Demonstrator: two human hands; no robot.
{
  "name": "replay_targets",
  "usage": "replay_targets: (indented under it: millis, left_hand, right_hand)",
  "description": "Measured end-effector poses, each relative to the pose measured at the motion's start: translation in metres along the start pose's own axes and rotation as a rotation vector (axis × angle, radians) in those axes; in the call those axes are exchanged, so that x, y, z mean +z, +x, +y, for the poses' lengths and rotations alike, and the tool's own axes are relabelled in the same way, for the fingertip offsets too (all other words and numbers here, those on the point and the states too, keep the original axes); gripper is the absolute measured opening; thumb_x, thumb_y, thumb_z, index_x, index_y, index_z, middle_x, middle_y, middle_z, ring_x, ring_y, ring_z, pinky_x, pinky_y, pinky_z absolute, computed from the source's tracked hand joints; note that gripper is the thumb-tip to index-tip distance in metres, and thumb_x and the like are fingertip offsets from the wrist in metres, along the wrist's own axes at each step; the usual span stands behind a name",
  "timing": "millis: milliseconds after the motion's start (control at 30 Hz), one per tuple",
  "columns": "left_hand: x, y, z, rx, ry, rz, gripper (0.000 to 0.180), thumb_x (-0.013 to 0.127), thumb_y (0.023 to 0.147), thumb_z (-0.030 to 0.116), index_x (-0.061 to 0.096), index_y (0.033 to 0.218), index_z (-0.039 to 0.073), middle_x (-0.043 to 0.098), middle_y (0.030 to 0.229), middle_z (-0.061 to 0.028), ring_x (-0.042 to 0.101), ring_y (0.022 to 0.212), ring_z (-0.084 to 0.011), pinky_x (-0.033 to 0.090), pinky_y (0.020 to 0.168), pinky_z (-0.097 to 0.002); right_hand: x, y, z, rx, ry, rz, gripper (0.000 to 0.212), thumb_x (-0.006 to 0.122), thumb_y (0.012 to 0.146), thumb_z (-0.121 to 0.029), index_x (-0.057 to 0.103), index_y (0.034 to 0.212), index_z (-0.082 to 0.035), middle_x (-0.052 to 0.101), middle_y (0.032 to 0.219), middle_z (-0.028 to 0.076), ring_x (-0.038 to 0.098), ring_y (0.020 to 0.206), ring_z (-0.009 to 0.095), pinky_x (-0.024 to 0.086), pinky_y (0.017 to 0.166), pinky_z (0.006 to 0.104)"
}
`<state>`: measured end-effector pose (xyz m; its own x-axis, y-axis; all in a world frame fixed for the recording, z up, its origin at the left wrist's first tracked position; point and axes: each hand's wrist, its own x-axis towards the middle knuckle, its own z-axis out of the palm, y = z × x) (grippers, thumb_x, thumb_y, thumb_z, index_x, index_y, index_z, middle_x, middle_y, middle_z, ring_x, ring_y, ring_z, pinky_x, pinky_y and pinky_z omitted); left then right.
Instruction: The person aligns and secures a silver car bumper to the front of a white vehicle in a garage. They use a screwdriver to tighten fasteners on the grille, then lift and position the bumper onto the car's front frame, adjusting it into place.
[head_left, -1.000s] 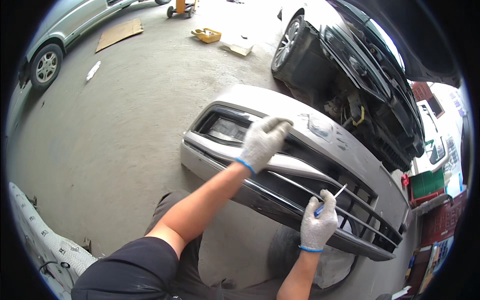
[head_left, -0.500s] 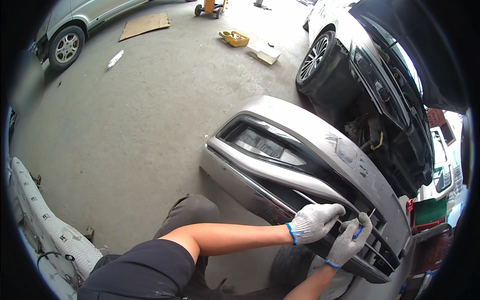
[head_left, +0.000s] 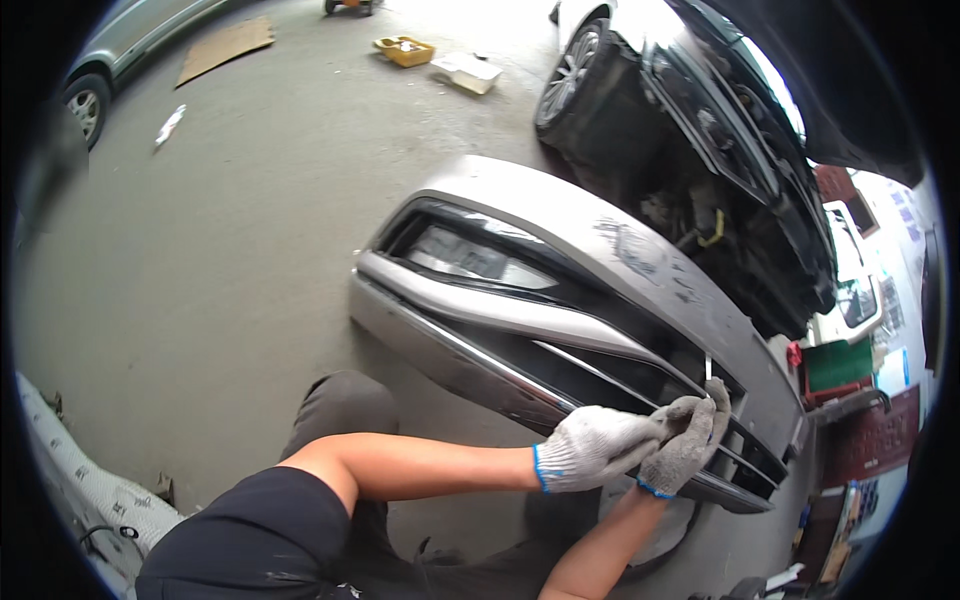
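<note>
A silver-grey car bumper with a black grille and chrome strips lies on the floor in front of my knees. Both hands wear pale knitted gloves with blue cuffs and meet over its right end. My right hand is closed round a screwdriver; only its thin bright shaft shows, pointing away from me past the fingertips. Its handle is hidden by the glove. My left hand has its fingers pressed together against the right hand, and what they pinch, if anything, is hidden.
Just beyond the bumper stands a white car with its front end exposed and hood raised. Farther off lie a yellow tray, a whitish tray and a cardboard sheet. A patterned white cover is at my left.
My hands have come together, the right turning so the blue handle is hidden and the shaft points away. The whole view has shifted, moving the scene left and up.
</note>
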<state>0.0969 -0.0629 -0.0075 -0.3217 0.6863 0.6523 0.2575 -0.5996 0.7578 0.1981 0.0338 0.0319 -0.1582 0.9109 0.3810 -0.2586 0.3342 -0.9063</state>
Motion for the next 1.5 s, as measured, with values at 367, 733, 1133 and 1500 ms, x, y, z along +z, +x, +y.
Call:
replay_targets:
  millis: [367,733,1133,1500]
  left_hand:
    - [0.039,-0.031,-0.013,-0.096,0.190,-0.536,0.023,0.065,0.097,0.029,0.062,0.087,0.009,0.062,0.067,-0.0145,0.064,0.063,-0.0392,0.051,0.058,-0.0512]
    - [0.001,0.030,-0.002,0.067,0.258,-0.015,0.009,0.070,0.094,0.017,0.069,0.097,0.008,0.070,0.081,-0.0140,0.070,0.072,-0.0342,0.056,0.061,-0.0416]
    - [-0.038,0.054,-0.010,-0.058,0.571,-0.685,0.028,0.076,0.084,0.033,0.076,0.102,0.011,0.069,0.094,-0.0115,0.067,0.091,-0.0340,0.054,0.078,-0.0455]
    - [-0.020,0.041,-0.024,-0.262,0.587,-0.611,0.023,0.078,0.072,0.014,0.070,0.092,0.006,0.071,0.094,-0.0149,0.068,0.092,-0.0375,0.056,0.078,-0.0441]
  right_hand:
    - [-0.039,0.015,0.002,0.148,0.412,-0.267,0.050,0.050,0.107,-0.048,0.062,0.130,-0.005,0.054,0.061,0.003,0.036,0.042,0.011,0.045,0.046,0.0317]
    - [-0.043,0.017,0.008,0.115,0.514,-0.259,0.045,0.053,0.107,-0.040,0.061,0.134,-0.004,0.057,0.063,0.005,0.036,0.043,0.010,0.048,0.049,0.0319]
    - [-0.040,0.018,0.007,0.042,0.480,-0.279,0.043,0.052,0.109,-0.036,0.058,0.136,-0.003,0.050,0.061,0.002,0.035,0.044,0.009,0.047,0.049,0.0309]
    - [-0.005,-0.014,0.017,-0.789,-0.473,-0.262,0.055,0.074,0.080,0.001,0.061,0.133,-0.001,0.072,0.090,0.010,0.070,0.074,0.025,0.056,0.068,0.0361]
